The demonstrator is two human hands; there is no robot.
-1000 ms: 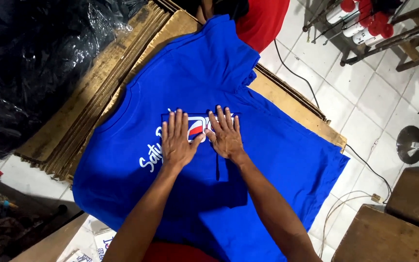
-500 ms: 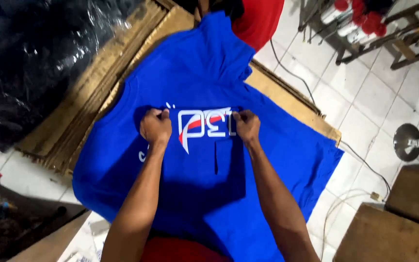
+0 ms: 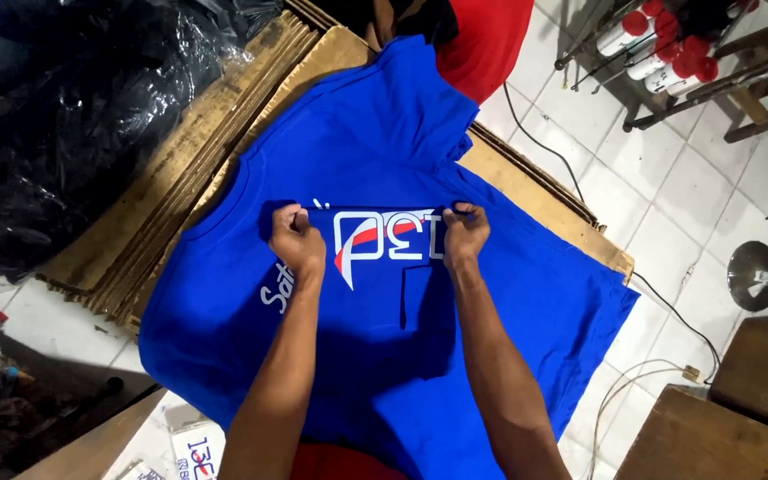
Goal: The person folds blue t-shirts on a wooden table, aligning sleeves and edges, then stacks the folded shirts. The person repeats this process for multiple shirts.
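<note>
A blue t-shirt (image 3: 384, 151) lies spread flat on a stack of cardboard sheets (image 3: 180, 160). On its middle sits a transfer sheet (image 3: 384, 238) with mirrored white and red lettering. My left hand (image 3: 295, 240) pinches the sheet's left edge, fingers curled. My right hand (image 3: 464, 233) pinches its right edge the same way. White printed script shows on the shirt just left of my left hand. Both forearms reach in from the bottom of the view.
Black plastic bags (image 3: 55, 116) lie at the left. A red cloth (image 3: 482, 40) lies beyond the shirt. A rack of red-capped bottles (image 3: 668, 44) stands at the top right, a cable (image 3: 571, 169) crosses the tiled floor, and wooden stools (image 3: 713, 436) sit at the lower right.
A second ago both palms pressed flat, side by side, on the shirt's middle. They have moved apart, curled shut on the sheet's two edges, and the mirrored lettering now shows between them.
</note>
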